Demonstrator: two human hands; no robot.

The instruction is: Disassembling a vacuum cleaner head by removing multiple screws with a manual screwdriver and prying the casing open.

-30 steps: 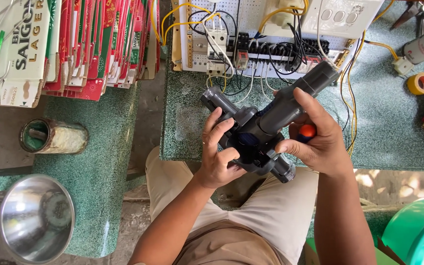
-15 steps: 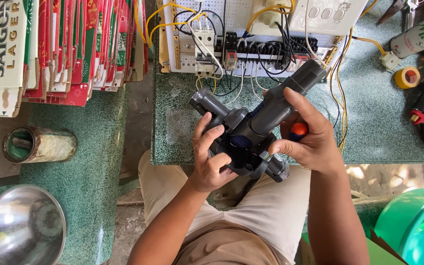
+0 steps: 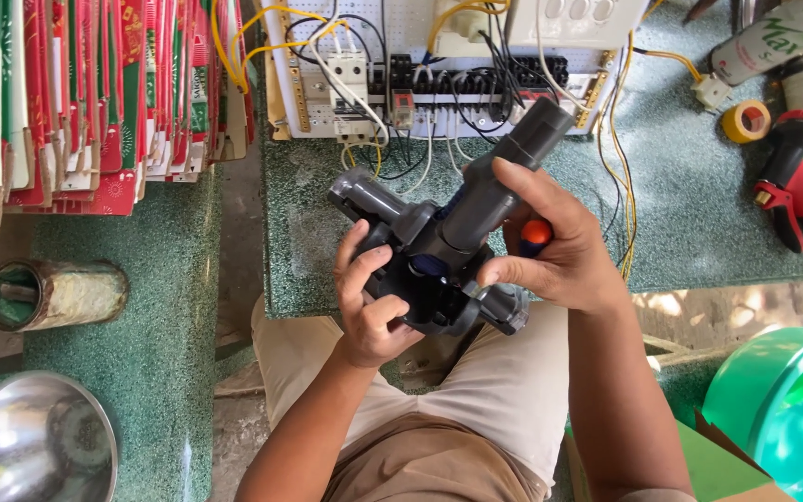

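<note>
Both hands grip one dark grey plastic vacuum body point(image 3: 439, 251), held in the air over the person's lap, just in front of the near edge of the green speckled table point(image 3: 699, 242). Left hand point(image 3: 369, 302) wraps the lower left side, fingers curled onto the open round housing, thumb along the edge. Right hand point(image 3: 555, 246) clamps the upper right, fingers over the thick tube that angles up toward the wiring board; an orange-handled tool point(image 3: 535, 234) sits pinched under the same hand, probably a screwdriver, tip hidden. A short stub of the vacuum body sticks out upper left, a clear-grey part pokes out lower right below the right hand. Behind the grip, a white wiring board point(image 3: 439, 65) lies on the table with black terminal strips, breakers, and yellow, black and white wires. To the right on the table: a roll of yellow tape point(image 3: 746, 121), a red and black tool point(image 3: 792, 181), a spray can point(image 3: 773, 42) at the top edge. Far left, a stack of red and white flattened cartons point(image 3: 95, 102) stands on edge. Below them a tin can point(image 3: 53, 295) lies on its side on a second green surface, and a shiny metal funnel point(image 3: 39, 442) sits at bottom left. Green plastic bucket point(image 3: 787, 409) at bottom right, beside the person's beige trousers point(image 3: 476, 409).
</note>
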